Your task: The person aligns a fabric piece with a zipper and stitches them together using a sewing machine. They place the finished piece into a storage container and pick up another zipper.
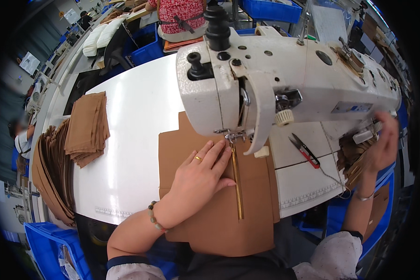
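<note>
Pressing left hand [198,179] fingers flat on brown panel [219,219] | zipper [238,184] lengthwise toward needle | right hand [382,144] grip unclear

The light is bright and even, from above. The white table [135,116] shines a little. Shadows are soft. Edges bend and go black; the far left looks blurry.
</note>
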Demonstrator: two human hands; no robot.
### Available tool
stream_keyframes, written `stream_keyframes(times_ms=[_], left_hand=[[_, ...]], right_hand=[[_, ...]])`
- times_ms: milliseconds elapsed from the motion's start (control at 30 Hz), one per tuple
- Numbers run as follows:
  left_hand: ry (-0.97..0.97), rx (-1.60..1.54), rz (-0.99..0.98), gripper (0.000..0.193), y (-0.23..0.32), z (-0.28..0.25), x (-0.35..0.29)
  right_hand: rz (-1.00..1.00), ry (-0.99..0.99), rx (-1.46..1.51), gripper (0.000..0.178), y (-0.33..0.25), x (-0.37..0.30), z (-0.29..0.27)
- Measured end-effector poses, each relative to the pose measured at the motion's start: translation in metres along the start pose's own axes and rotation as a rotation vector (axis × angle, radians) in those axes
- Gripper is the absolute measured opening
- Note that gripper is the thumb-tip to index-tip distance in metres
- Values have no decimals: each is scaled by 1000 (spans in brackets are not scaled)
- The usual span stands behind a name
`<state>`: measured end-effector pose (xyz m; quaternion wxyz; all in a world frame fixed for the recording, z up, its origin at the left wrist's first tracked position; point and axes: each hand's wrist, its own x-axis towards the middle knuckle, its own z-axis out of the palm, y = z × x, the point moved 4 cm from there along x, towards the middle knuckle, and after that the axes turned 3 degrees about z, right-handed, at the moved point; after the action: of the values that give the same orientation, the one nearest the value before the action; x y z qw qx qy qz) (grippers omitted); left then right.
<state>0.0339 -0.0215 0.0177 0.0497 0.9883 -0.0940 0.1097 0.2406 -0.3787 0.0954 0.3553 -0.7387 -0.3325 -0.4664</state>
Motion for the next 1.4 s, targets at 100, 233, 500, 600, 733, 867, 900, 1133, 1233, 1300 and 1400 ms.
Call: stream_keyframes(times_ms=[100,233,500,600,733,867,900,1133,1233,1300,1400], left_hand=[[2,-15,-9,69,1,1,-1],[5,-71,-31,65,2,0,-3],[7,-90,14,50,0,-2,-5],[-14,-100,31,48,-1,1,-6],[-19,-132,26,48,-2,1,-6],[43,-99,48,50,0,-4,-5],[43,-98,50,50,1,-4,-4],[54,-80,48,50,3,-6,-2],[75,-84,45,49,2,-6,-2],[89,-103,31,49,1,-5,-4],[88,-126,17,49,0,-1,-6]], right_hand=[[-223,-638,181,13,-108,-40,89],[-316,-736,302,19,-161,-62,148],[-380,-784,268,21,-171,-82,159],[-456,-760,227,28,-173,-85,156],[-487,-742,176,33,-173,-83,159],[-419,-781,214,33,-168,-78,164],[-413,-780,221,32,-168,-77,164],[-353,-795,281,26,-168,-71,161],[-408,-766,151,21,-141,-55,117],[-369,-434,47,12,-89,-24,55],[77,193,-187,27,62,24,-39]])
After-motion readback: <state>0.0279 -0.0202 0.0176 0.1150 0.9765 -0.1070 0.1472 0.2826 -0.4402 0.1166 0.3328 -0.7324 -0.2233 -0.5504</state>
